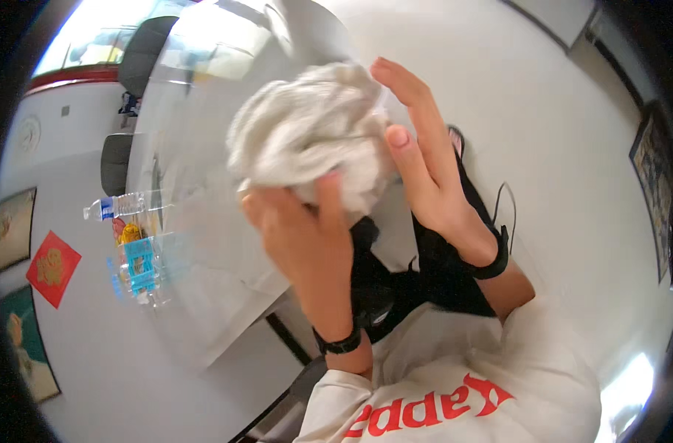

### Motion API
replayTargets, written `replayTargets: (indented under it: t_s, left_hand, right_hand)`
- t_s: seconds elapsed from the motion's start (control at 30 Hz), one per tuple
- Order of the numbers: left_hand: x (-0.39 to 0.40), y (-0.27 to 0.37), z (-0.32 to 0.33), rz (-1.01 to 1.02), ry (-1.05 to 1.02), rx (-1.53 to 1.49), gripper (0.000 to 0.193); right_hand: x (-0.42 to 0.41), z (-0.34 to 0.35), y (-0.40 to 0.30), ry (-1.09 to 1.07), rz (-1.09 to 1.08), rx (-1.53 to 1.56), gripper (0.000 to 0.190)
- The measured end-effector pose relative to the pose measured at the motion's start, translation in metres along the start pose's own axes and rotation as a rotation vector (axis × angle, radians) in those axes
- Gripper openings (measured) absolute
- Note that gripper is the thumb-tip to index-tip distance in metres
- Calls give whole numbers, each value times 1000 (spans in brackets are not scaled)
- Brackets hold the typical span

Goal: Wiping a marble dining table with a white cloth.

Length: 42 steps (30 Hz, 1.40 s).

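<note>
A bunched-up off-white cloth point(303, 127), slightly blurred, is held up before me beside a glossy white table. My left hand point(306, 232) grips its lower side, with the thumb on the folds and the fingers partly hidden by the cloth. At the right edge of the cloth is my right hand point(425, 149), its thumb and fingers spread apart; whether it touches the fabric cannot be told. Both wrists wear black bands.
On the table point(203, 310) at left stand a clear plastic bottle point(115, 207), a second bottle with a light blue label point(140, 266) and a yellow item point(131, 233). Dark chairs point(117, 164) are beyond. A thin cable point(513, 205) lies on the floor at right.
</note>
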<state>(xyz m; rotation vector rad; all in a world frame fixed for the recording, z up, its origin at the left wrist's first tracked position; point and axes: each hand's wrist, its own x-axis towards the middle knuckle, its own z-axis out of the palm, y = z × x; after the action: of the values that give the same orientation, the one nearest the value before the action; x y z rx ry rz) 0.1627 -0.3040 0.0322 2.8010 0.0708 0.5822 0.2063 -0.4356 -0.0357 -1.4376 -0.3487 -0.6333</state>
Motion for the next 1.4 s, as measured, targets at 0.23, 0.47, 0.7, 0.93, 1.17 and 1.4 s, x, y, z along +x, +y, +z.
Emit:
replayTargets:
  t_s: [0.23,0.47,0.7,0.93,1.17,1.4]
  left_hand:
    - [14,17,9,61,153,-26,53]
    - [-19,12,1,126,149,-67,48]
    - [-53,-12,-39,49,123,-472,42]
    - [-81,-45,-59,-121,243,-844,43]
    - [-94,-89,-55,-282,363,-1074,50]
    - [-118,-161,-62,-344,360,-1131,62]
  right_hand:
    - [30,7,11,-234,221,287,49]
    - [-48,-7,11,-10,696,303,55]
    - [-43,6,-74,-305,468,-124,56]
    - [-37,58,-137,-408,207,-609,41]
    - [-46,133,-129,-453,134,-578,44]
    - [-86,221,-100,-473,-149,-569,49]
